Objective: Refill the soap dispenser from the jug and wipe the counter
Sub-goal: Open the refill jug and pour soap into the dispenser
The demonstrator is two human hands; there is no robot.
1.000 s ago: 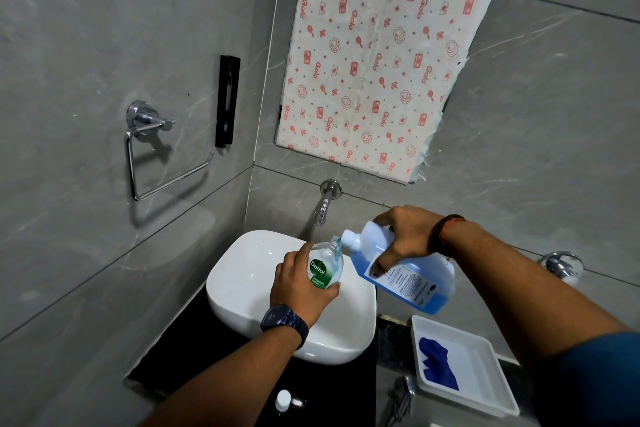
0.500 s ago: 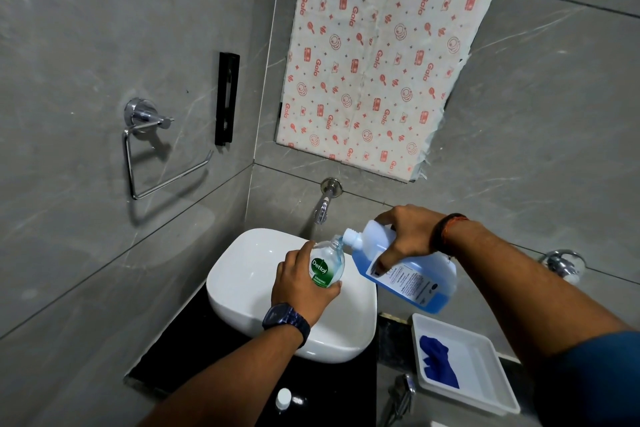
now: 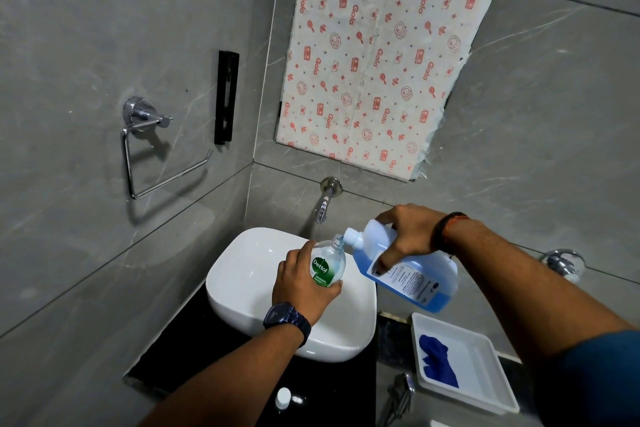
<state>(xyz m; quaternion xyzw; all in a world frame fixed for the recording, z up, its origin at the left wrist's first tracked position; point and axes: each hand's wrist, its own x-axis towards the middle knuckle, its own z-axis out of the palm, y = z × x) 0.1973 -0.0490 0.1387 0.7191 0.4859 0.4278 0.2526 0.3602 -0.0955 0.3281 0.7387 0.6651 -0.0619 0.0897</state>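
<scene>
Over the white ceramic basin (image 3: 242, 274), lower centre of frame, we pour soap.
Our left hand (image 3: 301, 284) grips the clear green-labelled dispenser bottle (image 3: 327, 265); our right hand (image 3: 410, 230) tips the translucent jug of blue liquid (image 3: 408, 274), spout at its neck. Next, we judge: level the jug, recap, wipe.

Single head-worn wide-angle view, looking steeply down, close above the white basin (image 3: 242, 274)

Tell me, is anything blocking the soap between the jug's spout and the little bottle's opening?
Nothing visible blocks it. The jug, tilted in the right hand, has its open spout right at the uncapped mouth of the bottle, which the left hand holds over the sink. A small white cap lies on the counter.
</scene>
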